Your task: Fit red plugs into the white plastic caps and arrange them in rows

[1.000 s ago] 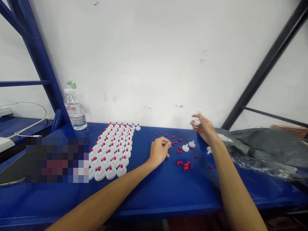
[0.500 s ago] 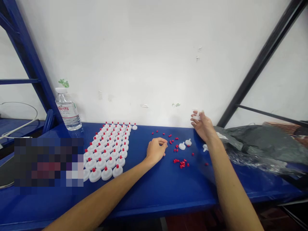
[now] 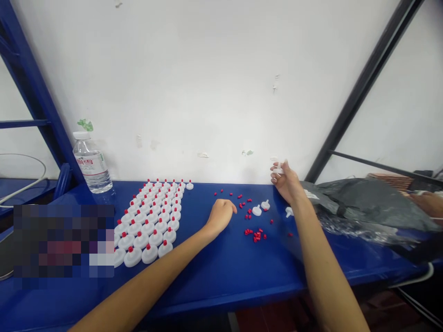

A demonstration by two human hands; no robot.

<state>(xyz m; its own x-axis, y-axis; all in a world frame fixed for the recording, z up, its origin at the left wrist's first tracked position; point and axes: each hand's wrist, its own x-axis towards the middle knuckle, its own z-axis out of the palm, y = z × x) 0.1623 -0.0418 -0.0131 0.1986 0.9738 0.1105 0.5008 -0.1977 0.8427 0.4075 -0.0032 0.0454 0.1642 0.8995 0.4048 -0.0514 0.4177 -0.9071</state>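
My right hand is raised near the wall, its fingers and thumb closed around a white plastic nozzle cap. My left hand is just above the blue table, fingers curled under and the thumb side toward the scattered red tips. Whatever it may pinch is hidden behind the knuckles. Between my hands, white nozzle caps without red tips lie on the table; another white cap is beside my right forearm. Rows of white caps with red tips stand upright left of my left hand.
A water bottle stands at the back left, near a blue metal frame. Dark plastic bags cover the right side. A pixelated patch hides the left front. At the far right edge, another person's hand shows.
My left hand has turned, and its fingers are curled further under. My right hand keeps hold of the white nozzle cap. The whole view has shifted slightly; another person's hand shows more at right.
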